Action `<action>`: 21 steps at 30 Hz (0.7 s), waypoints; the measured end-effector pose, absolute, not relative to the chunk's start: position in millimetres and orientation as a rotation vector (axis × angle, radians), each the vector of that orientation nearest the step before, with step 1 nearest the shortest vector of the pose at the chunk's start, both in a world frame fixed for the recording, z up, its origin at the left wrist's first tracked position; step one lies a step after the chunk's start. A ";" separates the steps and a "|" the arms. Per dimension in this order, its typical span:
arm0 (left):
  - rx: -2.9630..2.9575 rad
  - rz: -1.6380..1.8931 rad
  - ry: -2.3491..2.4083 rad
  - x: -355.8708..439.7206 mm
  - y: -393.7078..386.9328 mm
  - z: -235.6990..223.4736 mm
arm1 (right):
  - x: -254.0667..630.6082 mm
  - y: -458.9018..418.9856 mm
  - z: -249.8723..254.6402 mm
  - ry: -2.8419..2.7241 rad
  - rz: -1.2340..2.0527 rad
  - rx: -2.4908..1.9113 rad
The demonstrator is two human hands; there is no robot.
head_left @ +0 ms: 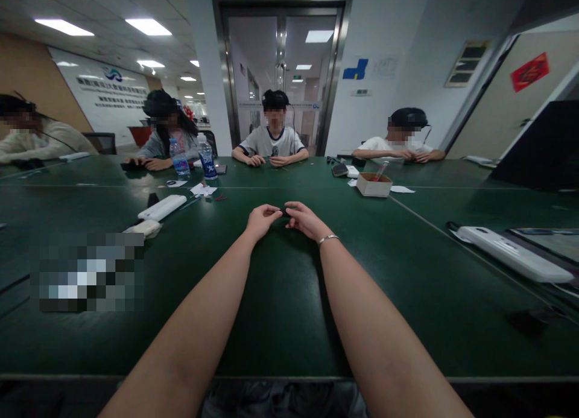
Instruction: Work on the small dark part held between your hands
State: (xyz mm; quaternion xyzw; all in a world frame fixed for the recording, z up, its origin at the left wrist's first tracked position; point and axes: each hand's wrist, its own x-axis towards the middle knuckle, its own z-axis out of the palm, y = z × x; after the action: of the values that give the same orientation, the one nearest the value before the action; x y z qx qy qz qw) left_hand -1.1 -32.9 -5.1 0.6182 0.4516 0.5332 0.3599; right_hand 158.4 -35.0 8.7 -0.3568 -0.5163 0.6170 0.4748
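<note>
My left hand [262, 221] and my right hand [308, 221] meet above the middle of the dark green table [280, 321]. Between their fingertips is a small dark object [284, 212], too small to name. The left thumb and fingers pinch it from one side. On the other side, the right thumb and index finger close on it, while the other right fingers curl below. A silver bracelet [329, 239] circles my right wrist. Both forearms reach in from the table's near edge.
To the left lie a white power strip [163, 207], paper scraps [203, 190] and two bottles, one a blue-labelled bottle [207, 158]. Ahead right stands a small open box [374, 186]; a long white device [511, 252] lies far right. Several people sit around the table.
</note>
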 end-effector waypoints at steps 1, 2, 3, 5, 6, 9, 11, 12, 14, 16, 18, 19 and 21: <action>1.595 1.373 1.164 -1.0 -33.1 -5.0 | 158.1 -34.7 8.5 -1.269 1.501 -0.896; 1.597 1.372 1.162 -0.9 -33.3 -4.9 | 157.9 -34.6 8.5 -1.288 1.487 -0.924; 1.601 1.374 1.159 -0.9 -33.4 -4.7 | 157.7 -34.7 8.7 -1.311 1.471 -0.948; 1.605 1.377 1.155 -0.8 -33.6 -4.5 | 158.1 -35.6 9.2 -1.338 1.459 -0.950; 1.606 1.378 1.156 -0.8 -33.7 -4.5 | 158.6 -36.4 9.6 -1.332 1.467 -0.928; 1.604 1.380 1.166 -0.4 -33.7 -4.5 | 159.8 -38.1 10.9 -1.270 1.517 -0.863; 1.600 1.382 1.165 0.0 -33.3 -4.9 | 159.1 -37.8 11.7 -1.258 1.530 -0.895; 1.596 1.383 1.163 0.2 -33.0 -5.2 | 158.3 -37.3 11.9 -1.268 1.520 -0.929; 1.589 1.382 1.158 0.3 -32.2 -6.0 | 156.7 -36.1 12.0 -1.306 1.483 -0.995; 1.588 1.378 1.158 0.2 -31.5 -6.9 | 156.4 -35.7 11.6 -1.328 1.466 -1.000; 1.593 1.370 1.164 0.0 -31.4 -7.1 | 157.6 -36.4 11.0 -1.313 1.484 -0.944; 1.594 1.365 1.167 0.0 -31.6 -6.9 | 158.4 -36.9 10.6 -1.297 1.497 -0.912; 1.589 1.354 1.171 0.0 -32.7 -5.8 | 159.2 -37.3 9.9 -1.269 1.513 -0.885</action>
State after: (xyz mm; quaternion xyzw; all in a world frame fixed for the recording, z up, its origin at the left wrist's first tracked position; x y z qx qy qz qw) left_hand 0.0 -32.7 -5.8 0.6179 0.4554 0.5266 0.3653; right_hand 159.2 -37.3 9.9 -0.3611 -0.5176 0.6173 0.4698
